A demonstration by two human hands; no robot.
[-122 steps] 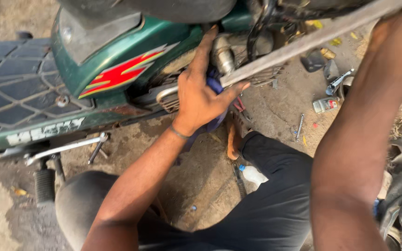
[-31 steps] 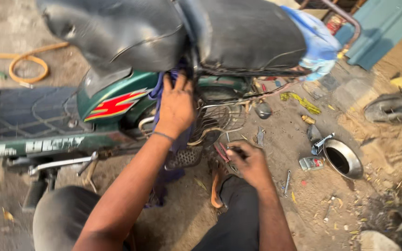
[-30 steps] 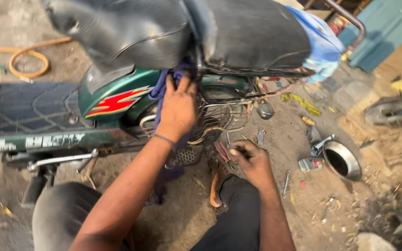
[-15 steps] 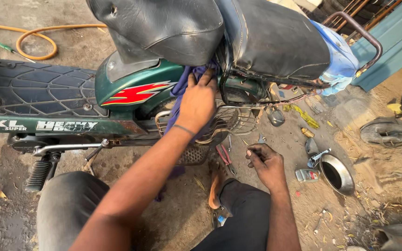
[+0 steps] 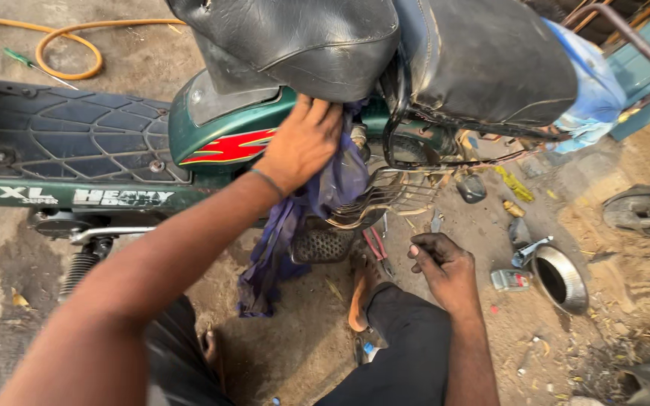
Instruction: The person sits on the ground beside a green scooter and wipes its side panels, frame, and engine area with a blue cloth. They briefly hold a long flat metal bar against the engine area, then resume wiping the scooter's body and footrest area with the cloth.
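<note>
My left hand (image 5: 302,143) is pressed against the side of the green moped (image 5: 220,139), just under the front edge of the black seat (image 5: 295,37), with the fingers closed around a bunch of dark blue cloth (image 5: 306,218). The cloth hangs down from my grip past the engine area and its loose end trails near the dirt ground (image 5: 445,225), just beside my knee. My right hand (image 5: 441,263) is lower and to the right, well apart from the moped, hovering above the ground near my right foot (image 5: 361,289); its fingers are curled loosely and blackened with grease, and I cannot tell whether it grips anything small. Red-handled pliers (image 5: 376,248) lie on the ground between my 2 hands, just beside the right one. Further right sit a round metal ring-shaped part (image 5: 562,278) and a small canister (image 5: 509,280), both on the dirt. An orange hose (image 5: 69,49) curls on the ground beyond the moped's ribbed footboard (image 5: 62,143), with a green-handled screwdriver (image 5: 31,66) next to it.
</note>
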